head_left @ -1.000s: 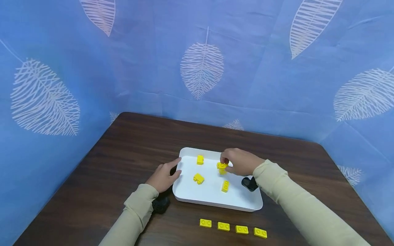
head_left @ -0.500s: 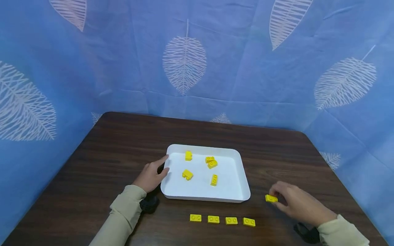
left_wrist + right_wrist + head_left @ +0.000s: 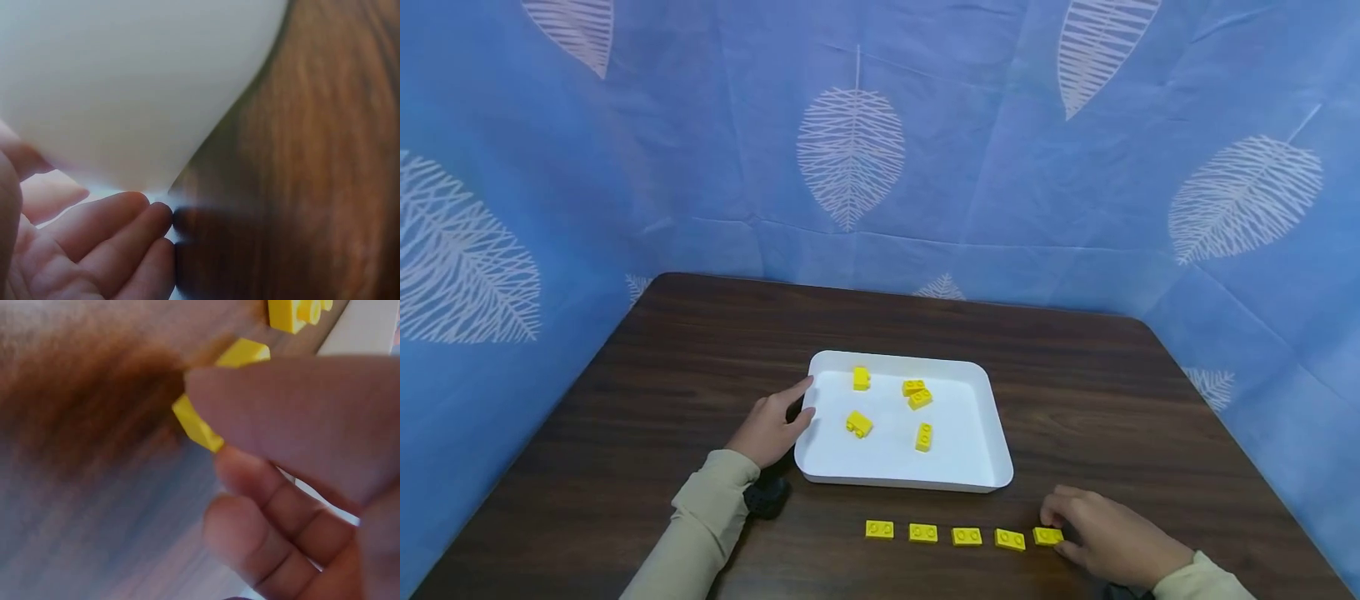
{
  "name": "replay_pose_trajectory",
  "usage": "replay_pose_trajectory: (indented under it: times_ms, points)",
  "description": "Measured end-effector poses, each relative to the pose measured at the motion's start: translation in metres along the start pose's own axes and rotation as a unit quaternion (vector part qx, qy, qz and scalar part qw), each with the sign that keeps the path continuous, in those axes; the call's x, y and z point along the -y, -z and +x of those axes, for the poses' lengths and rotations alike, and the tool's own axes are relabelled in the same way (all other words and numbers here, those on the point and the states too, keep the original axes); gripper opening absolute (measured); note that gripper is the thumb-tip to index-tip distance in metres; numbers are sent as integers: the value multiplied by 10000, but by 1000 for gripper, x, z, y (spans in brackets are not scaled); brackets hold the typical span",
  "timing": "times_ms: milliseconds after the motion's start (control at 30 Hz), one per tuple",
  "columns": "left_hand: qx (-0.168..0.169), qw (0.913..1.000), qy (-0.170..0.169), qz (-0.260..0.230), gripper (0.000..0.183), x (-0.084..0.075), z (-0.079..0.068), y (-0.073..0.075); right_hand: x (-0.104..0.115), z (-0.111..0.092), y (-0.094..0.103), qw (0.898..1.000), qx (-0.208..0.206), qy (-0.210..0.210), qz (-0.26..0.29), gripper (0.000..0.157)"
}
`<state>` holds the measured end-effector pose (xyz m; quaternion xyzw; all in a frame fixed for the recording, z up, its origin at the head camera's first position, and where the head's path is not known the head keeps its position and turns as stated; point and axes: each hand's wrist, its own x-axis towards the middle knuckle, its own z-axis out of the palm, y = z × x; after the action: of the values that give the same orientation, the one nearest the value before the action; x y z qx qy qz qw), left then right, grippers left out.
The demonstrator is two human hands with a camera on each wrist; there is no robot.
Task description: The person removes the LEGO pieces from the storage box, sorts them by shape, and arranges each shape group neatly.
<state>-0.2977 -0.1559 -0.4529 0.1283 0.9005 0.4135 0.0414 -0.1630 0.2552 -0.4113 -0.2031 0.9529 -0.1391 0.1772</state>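
Note:
At the right end of a row of yellow toy bricks, my right hand (image 3: 1108, 533) pinches a two-stud yellow brick (image 3: 1047, 537) between thumb and fingers, down at the table. The right wrist view shows the thumb covering much of this brick (image 3: 199, 429); a neighbouring brick (image 3: 284, 314) is close by. My left hand (image 3: 767, 429) rests against the left side of the white tray (image 3: 895, 480), fingers extended. In the left wrist view, the fingertips of the left hand (image 3: 106, 250) meet the tray wall (image 3: 137, 94).
Several yellow bricks lie scattered inside the tray, such as one brick (image 3: 923, 437) near its middle right. The other bricks of the row, including one brick (image 3: 966, 537), lie spaced along the dark wooden table (image 3: 737, 333) in front. A blue leaf-patterned cloth (image 3: 880, 167) hangs behind.
My right hand has lifted a yellow brick out of the tray, carried it right and toward me, and brought it down at the row's right end. My left hand stays at the tray.

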Motion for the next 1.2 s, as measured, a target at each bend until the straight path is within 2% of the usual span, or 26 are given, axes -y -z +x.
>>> replay_pose_trajectory:
  times_ms: [233, 367, 533, 633, 833, 1200]
  points:
    - [-21, 10000, 7, 20, 57, -2, 2, 4, -1, 3, 17, 9998, -110, 155, -86, 24]
    - [-58, 9999, -105, -52, 55, -1, 1, 7, 5, 11, 32, 9977, -489, 379, -288, 22]
    - [-127, 9997, -188, -70, 54, 0, 0, 7, 13, 29, 50, 9904, -1038, 676, -620, 21]
    - [-165, 9995, -270, -33, 54, 1, 1, 5, 18, 42, 57, 9876, -1183, 776, -685, 20]
    - [-220, 9989, -423, 4, 53, 4, 1, 2, 28, 73, 64, 9868, -1175, 842, -734, 18]
    - [-128, 9994, -306, -46, 52, 1, -3, 3, 55, 126, 56, 9840, -851, 1202, -1007, 19]
